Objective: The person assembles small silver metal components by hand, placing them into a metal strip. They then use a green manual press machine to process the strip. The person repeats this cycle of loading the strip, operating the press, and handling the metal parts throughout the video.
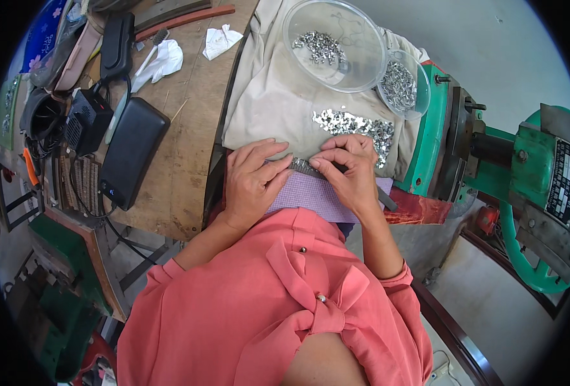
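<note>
A row of small metal pieces (303, 166) sits on a narrow dark bar (386, 198) across my lap, over a purple checked cloth (310, 191). My left hand (254, 179) has its fingers curled around the left end of the row, with thumb and forefinger tips on either side. My right hand (350, 170) pinches with thumb and forefinger at the right part of the row; what lies between those fingertips is too small to make out. Just beyond the right hand, loose shiny metal pieces (352, 125) are spread on a beige cloth (265, 106).
Behind the loose pieces stand a large clear bowl (291, 61) and a smaller clear tub (424, 96), both holding small metal parts. A green machine (426, 132) is at right. On the wooden table (182, 141) at left lie a black power bank (134, 153), cables and crumpled tissue (222, 42).
</note>
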### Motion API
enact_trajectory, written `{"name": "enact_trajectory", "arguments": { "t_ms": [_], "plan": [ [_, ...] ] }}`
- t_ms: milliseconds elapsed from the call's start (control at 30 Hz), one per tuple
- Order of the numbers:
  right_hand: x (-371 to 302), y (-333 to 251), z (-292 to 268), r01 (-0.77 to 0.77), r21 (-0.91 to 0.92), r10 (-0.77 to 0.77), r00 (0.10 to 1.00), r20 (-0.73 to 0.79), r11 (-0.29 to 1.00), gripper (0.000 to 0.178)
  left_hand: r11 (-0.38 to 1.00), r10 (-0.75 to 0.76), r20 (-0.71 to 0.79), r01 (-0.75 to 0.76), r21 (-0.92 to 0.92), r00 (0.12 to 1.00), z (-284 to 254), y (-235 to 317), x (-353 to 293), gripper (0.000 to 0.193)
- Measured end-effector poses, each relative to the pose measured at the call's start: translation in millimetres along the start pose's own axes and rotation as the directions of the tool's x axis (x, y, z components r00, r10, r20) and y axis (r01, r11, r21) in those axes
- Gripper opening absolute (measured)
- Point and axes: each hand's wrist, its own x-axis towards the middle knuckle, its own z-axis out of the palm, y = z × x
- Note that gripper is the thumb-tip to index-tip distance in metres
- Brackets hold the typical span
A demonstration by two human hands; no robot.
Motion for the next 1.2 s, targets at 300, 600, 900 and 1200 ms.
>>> {"name": "enact_trajectory", "arguments": {
  "t_ms": [300,600,900,1200],
  "plan": [
    [0.7,0.5,2.1,0.043,-0.057,-0.043,0.999,0.004,0.997,0.016,1.0,0.009,-0.016,-0.009,0.01,1.0,0.7,-0.6,0.6,0.024],
    [-0.8,-3.2,-1.4,0.017,-0.106,-0.016,1.0,0.011,0.994,0.014,1.0,0.012,-0.019,-0.012,0.004,1.0,0.0,0.9,1.2,0.024],
    [-2.1,-4.3,-3.9,-0.023,-0.132,0.026,1.0,0.014,0.991,0.015,1.0,0.012,-0.011,-0.012,0.006,1.0,0.4,0.7,0.8,0.024],
    [-3.3,-3.7,-8.0,-0.009,-0.138,0.01,1.0,0.003,0.99,0.016,1.0,-0.008,-0.003,0.008,-0.001,1.0,0.1,2.1,0.7,0.027]
  ]
}}
